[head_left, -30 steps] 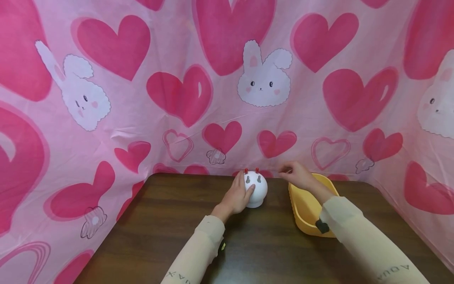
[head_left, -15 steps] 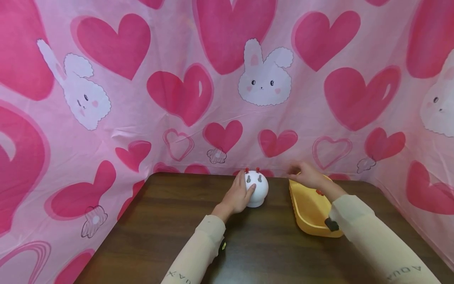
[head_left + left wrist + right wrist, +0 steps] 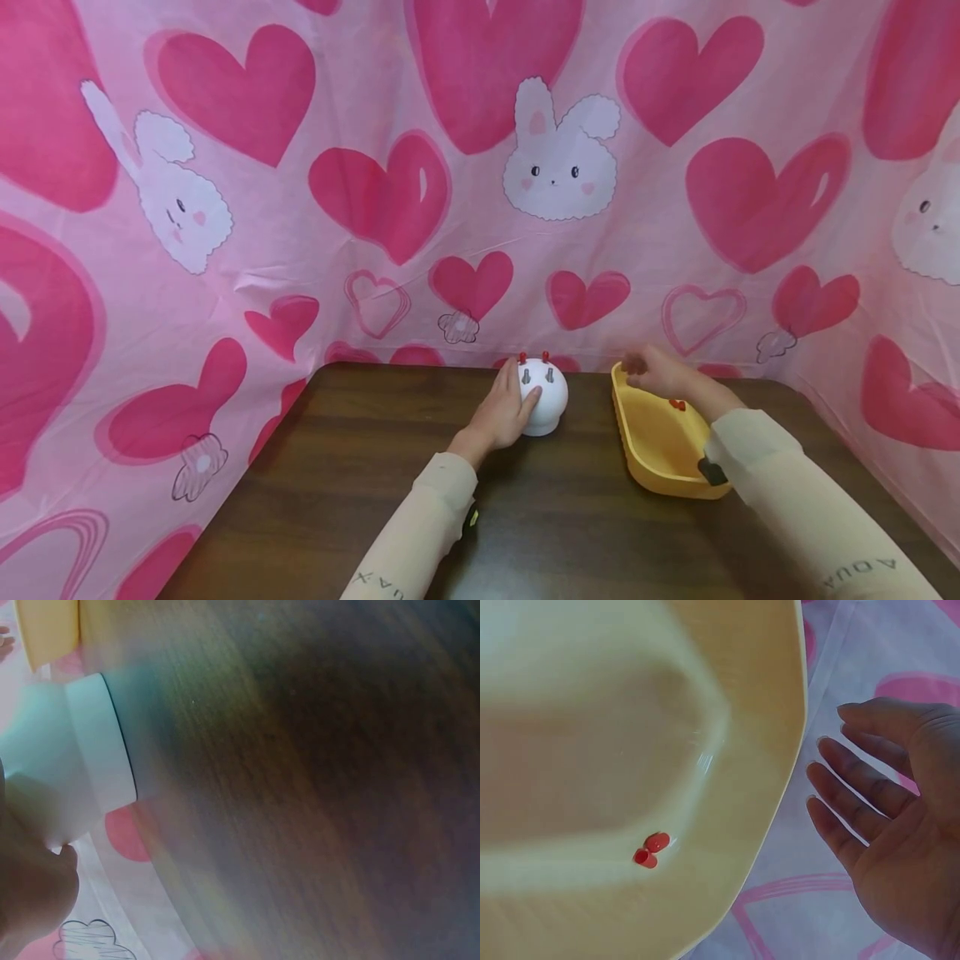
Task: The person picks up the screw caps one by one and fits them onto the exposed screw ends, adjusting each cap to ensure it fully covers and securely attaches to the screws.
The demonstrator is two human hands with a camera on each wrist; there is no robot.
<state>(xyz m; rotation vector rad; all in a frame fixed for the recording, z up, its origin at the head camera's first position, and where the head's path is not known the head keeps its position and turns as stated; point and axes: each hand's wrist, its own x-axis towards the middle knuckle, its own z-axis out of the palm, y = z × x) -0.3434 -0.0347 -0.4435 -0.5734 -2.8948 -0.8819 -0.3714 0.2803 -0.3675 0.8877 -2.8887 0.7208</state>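
Note:
My left hand (image 3: 495, 412) grips a white ball-shaped object (image 3: 549, 402) on a short round base, with the thumb across its front. Two grey metal posts (image 3: 550, 376) stick out of the ball, and two small red caps (image 3: 545, 356) show at its top. In the left wrist view the base (image 3: 101, 742) is close to the tabletop. My right hand (image 3: 660, 375) is over the far end of a yellow tray (image 3: 637, 468), its fingers loosely bent with nothing between them. Two small red caps (image 3: 657, 841) lie in the tray.
The brown wooden table (image 3: 360, 467) carries the ball and, to its right, the tray. A pink cloth (image 3: 480, 233) with hearts and rabbits hangs behind the table and along both sides.
My right hand has moved right, from beside the ball to over the tray's far end. The red caps in the tray have come into sight. My left hand keeps its grip.

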